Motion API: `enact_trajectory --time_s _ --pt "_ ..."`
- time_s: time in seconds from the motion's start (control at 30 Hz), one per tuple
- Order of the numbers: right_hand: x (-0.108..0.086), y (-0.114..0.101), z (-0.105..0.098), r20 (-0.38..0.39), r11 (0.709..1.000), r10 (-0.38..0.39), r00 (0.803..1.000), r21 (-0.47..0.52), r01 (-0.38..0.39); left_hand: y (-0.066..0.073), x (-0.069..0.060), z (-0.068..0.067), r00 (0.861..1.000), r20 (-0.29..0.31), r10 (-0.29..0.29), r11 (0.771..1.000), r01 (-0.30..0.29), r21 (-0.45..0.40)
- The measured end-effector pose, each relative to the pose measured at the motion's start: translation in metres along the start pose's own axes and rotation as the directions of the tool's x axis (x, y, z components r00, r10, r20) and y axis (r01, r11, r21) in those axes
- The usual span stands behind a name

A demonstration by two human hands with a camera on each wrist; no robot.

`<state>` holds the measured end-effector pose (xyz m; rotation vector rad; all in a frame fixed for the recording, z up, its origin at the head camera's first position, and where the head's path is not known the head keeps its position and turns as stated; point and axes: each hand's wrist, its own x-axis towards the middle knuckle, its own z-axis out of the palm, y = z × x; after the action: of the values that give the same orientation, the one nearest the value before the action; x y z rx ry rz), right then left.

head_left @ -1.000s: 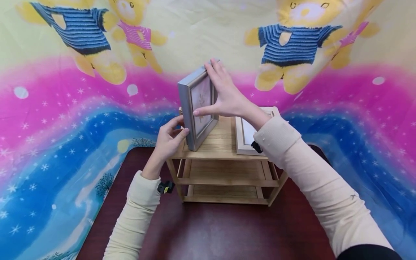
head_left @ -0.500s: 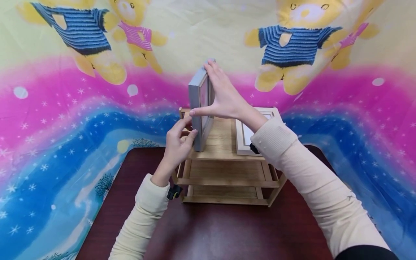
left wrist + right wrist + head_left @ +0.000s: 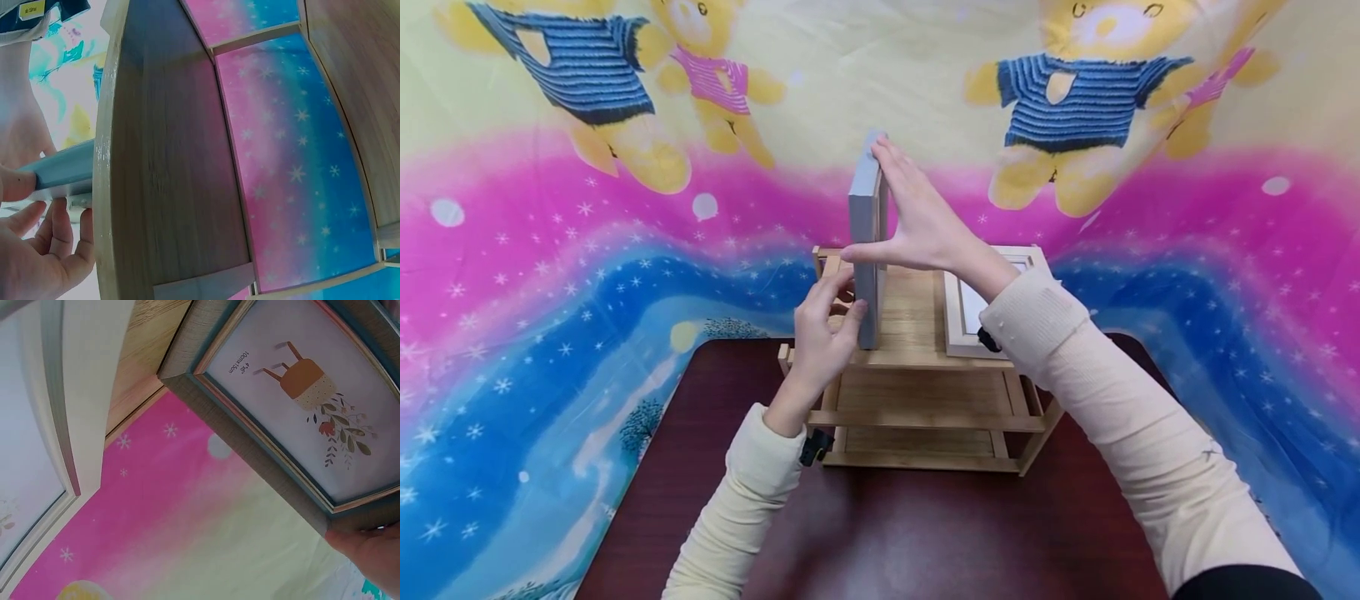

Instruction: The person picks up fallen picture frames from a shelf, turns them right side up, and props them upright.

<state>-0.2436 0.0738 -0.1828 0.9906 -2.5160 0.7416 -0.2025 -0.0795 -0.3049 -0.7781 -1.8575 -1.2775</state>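
Note:
A grey picture frame (image 3: 866,221) stands upright on the top shelf of a wooden rack (image 3: 913,321), its narrow side facing the head camera. My left hand (image 3: 826,329) pinches its lower near edge, thumb on the near side. In the left wrist view the left hand's fingers (image 3: 61,228) curl beneath the frame's grey edge (image 3: 65,165). My right hand (image 3: 917,221) holds the frame from the right, fingertips at the far top edge and thumb across the near side. The right wrist view shows the frame's front (image 3: 312,425), with a plant-pot print.
A white picture frame (image 3: 952,321) lies on the right part of the top shelf. Two lower shelves (image 3: 925,396) are below. The rack stands on a dark red table (image 3: 925,533), with a printed bear cloth (image 3: 880,67) behind.
The grey picture frame has turned so that its front no longer shows in the head view. Its near edge and my left hand have moved right; the right hand has barely shifted.

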Motion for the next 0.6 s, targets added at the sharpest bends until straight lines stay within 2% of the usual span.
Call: enact_trajectory --time_s 0.2,0.3,0.37,0.43,0.53,0.6 --pt "0.002 0.003 -0.006 0.045 1.000 -0.019 0.999 0.003 0.019 -0.001 0.000 -0.004 1.000 0.020 0.008 1.000 -0.007 -0.026" --pt "0.002 0.006 -0.010 0.060 0.999 -0.040 0.997 0.013 0.040 -0.002 0.001 -0.006 0.999 0.023 -0.035 0.998 0.036 -0.044" --pt "0.003 0.007 -0.012 0.069 0.999 -0.053 0.996 0.016 0.052 -0.004 0.002 -0.008 0.995 0.042 -0.089 0.995 0.091 -0.050" --pt "0.003 0.008 -0.014 0.076 0.998 -0.067 0.995 0.008 0.066 -0.007 0.003 -0.009 0.984 0.082 -0.157 0.986 0.161 -0.041" --pt "0.004 0.009 -0.015 0.097 0.997 -0.071 0.993 -0.018 0.073 -0.010 0.006 -0.010 0.954 0.155 -0.255 0.965 0.261 -0.014" --pt "0.005 0.009 -0.016 0.109 0.996 -0.071 0.991 -0.036 0.075 -0.011 0.008 -0.011 0.935 0.195 -0.296 0.954 0.300 0.012"
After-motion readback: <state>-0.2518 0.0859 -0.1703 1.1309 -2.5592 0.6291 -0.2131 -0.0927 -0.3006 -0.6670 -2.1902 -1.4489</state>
